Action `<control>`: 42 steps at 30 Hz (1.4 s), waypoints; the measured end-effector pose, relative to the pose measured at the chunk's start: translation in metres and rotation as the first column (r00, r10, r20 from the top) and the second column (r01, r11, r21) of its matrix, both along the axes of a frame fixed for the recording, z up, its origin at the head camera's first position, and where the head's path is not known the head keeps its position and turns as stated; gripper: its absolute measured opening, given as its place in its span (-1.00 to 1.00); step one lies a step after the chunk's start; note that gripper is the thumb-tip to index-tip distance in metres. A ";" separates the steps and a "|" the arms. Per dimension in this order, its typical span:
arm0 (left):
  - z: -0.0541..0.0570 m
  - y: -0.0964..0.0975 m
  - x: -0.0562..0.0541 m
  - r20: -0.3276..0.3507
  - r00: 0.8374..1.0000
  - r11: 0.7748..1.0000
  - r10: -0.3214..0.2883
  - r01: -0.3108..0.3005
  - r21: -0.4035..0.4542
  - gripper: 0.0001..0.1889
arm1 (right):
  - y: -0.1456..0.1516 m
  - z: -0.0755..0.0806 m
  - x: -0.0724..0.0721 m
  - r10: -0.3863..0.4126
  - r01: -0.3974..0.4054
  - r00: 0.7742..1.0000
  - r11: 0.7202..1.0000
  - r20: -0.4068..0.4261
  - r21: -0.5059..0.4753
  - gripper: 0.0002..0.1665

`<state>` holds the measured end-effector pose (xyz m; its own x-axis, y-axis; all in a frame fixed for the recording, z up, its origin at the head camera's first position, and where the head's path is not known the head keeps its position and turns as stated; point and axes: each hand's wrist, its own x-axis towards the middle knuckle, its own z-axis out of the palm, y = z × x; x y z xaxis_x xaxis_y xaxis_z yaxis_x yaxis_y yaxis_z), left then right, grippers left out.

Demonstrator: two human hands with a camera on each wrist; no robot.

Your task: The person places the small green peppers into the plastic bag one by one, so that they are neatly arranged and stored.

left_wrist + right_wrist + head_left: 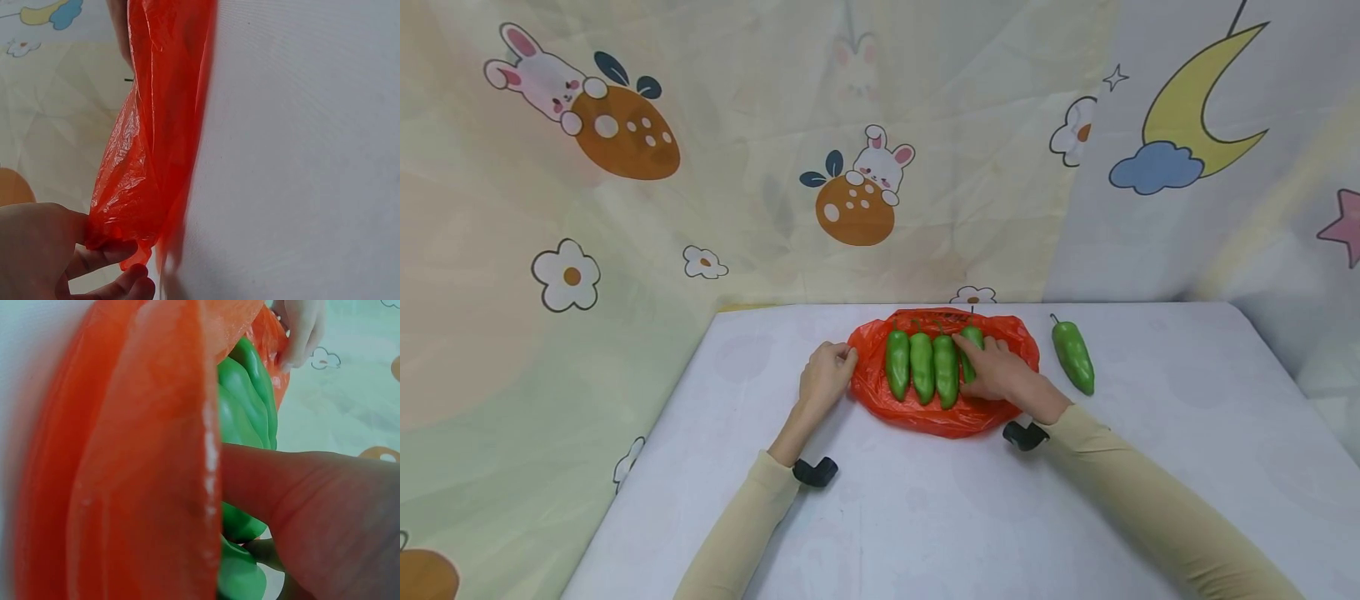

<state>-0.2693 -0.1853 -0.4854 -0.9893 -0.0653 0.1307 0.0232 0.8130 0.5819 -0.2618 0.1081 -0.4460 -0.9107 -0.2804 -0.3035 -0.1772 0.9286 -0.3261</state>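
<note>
A red plastic bag [917,421] lies opened out on the table, with several green peppers [922,367] side by side in it. At its left edge my left hand [826,375] pinches the plastic, and the left wrist view shows the bag's rim [122,206] between thumb and fingers. My right hand [1000,373] reaches into the bag from the right. Its thumb and fingers are around the rightmost pepper [972,335], which they partly cover. In the right wrist view the bag's raised side [144,475] hides much of that hand's grip.
One more green pepper [1073,357] lies on the white table [925,517] to the right of the bag. A patterned cloth [737,167] hangs behind and beside the table. Each wrist carries a black camera mount [816,472].
</note>
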 end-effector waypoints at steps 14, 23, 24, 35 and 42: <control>0.003 0.001 0.000 -0.020 1.000 1.000 -0.012 0.012 0.002 -0.69 | 0.001 0.010 -0.002 -0.009 0.011 0.998 0.999 0.059 -0.034 0.11; 0.003 0.002 -0.001 -0.023 1.000 1.000 -0.012 0.012 0.005 -0.67 | 0.001 0.021 -0.002 0.004 -0.002 0.999 0.999 0.035 -0.055 0.12; 0.003 0.002 -0.001 -0.021 1.000 1.000 -0.012 0.013 0.007 -0.68 | 0.000 0.022 -0.002 0.005 -0.003 0.999 0.998 0.032 -0.057 0.11; 0.005 0.003 0.001 -0.011 1.000 1.000 -0.008 0.008 0.016 -0.69 | -0.001 0.040 0.004 0.045 -0.047 0.998 0.996 -0.032 -0.080 0.09; 0.004 0.004 0.000 -0.015 1.000 1.000 -0.011 0.011 0.015 -0.69 | 0.008 0.057 0.010 0.097 -0.111 0.987 0.988 -0.129 -0.106 0.06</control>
